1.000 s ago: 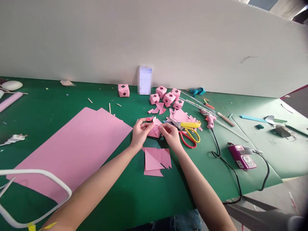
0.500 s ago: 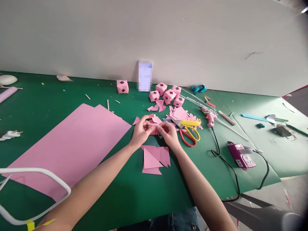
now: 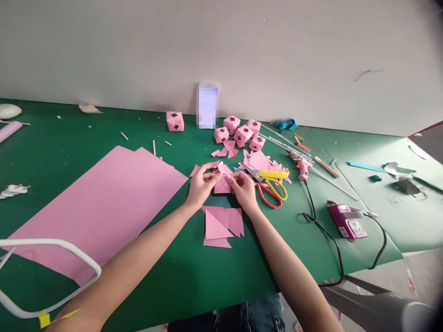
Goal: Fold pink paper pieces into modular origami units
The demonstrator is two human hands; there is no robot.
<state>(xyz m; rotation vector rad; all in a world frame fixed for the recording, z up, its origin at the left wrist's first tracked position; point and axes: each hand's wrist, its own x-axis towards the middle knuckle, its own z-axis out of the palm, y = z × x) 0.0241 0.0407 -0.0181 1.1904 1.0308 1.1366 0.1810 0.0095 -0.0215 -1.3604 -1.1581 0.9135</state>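
Between my two hands is a small folded piece of pink paper (image 3: 223, 185), creased, with a flap standing up at its far side. My left hand (image 3: 201, 185) pinches its left edge, thumb on top. My right hand (image 3: 244, 186) grips the right edge the same way. Just nearer to me lie several cut pink paper pieces (image 3: 216, 223), overlapping. To the right of my right hand rest scissors (image 3: 270, 192) with one red and one yellow handle, and a yellow utility knife (image 3: 274, 174) beside them. Pink scraps (image 3: 259, 160) spread behind these.
Folded pink paper boxes (image 3: 243, 135) cluster near the wall, one more (image 3: 175, 121) farther left. A phone (image 3: 207, 106) leans there. Large pink sheets (image 3: 104, 198) cover the left. On the right are a glue gun (image 3: 303, 168) with its cord and a purple power socket (image 3: 347, 222). A white frame (image 3: 51, 242) juts in lower left.
Both thumbs have shifted apart a little, and more of the folded paper's creased front face now shows. The view has tilted slightly; the other things stay put.
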